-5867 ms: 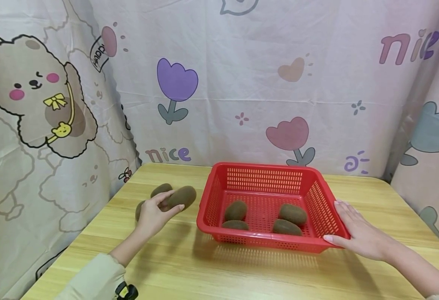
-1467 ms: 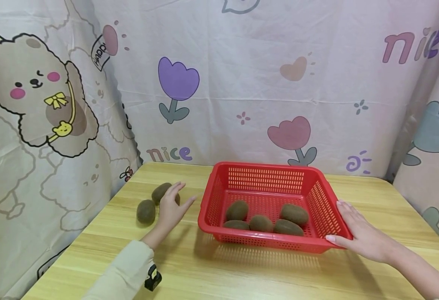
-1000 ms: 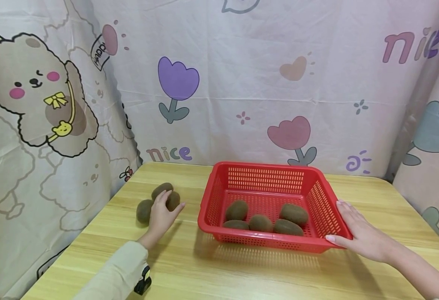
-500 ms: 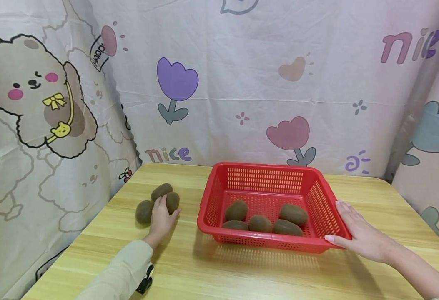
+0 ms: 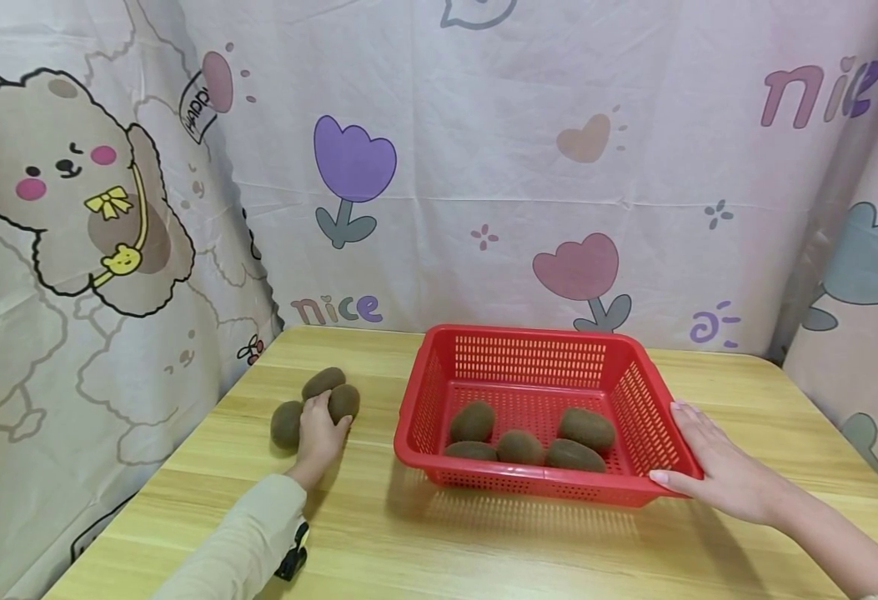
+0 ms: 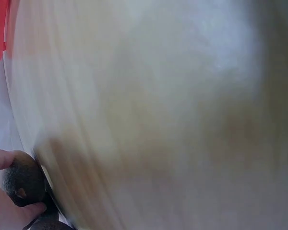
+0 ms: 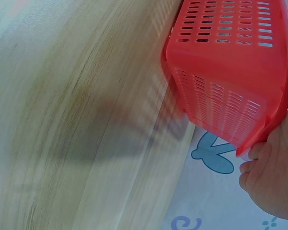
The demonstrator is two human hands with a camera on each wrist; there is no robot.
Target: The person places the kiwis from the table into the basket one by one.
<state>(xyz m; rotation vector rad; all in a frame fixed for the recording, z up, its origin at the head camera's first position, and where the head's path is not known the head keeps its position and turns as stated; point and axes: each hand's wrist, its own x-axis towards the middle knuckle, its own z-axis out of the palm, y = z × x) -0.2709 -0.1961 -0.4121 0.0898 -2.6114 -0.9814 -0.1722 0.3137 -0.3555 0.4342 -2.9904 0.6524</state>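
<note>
Our left hand (image 5: 320, 431) had come down off its open hover and its fingers were now curled round the nearest kiwi (image 5: 343, 402), the one closest to the red basket (image 5: 637, 392). In the left wrist view we saw the thumb and fingers pinching that same kiwi (image 6: 23, 178), so we judged the grasp made and the lift not yet begun. Two more kiwis waited on the desk (image 5: 439, 542) right beside it: one behind (image 5: 323, 381), one to the left (image 5: 285, 422), both so near that they could be nudged. Five kiwis (image 5: 519, 447) already lay in the basket, one more than a few seconds earlier.

Our right hand (image 5: 716, 467) had not moved; it lay flat along the basket's right wall, thumb at the front corner, steadying it. The basket's near-left floor stood free, and the bare strip of desk between kiwi and rim left open room for the carry. The curtain (image 5: 108, 250) crowded the left edge.
</note>
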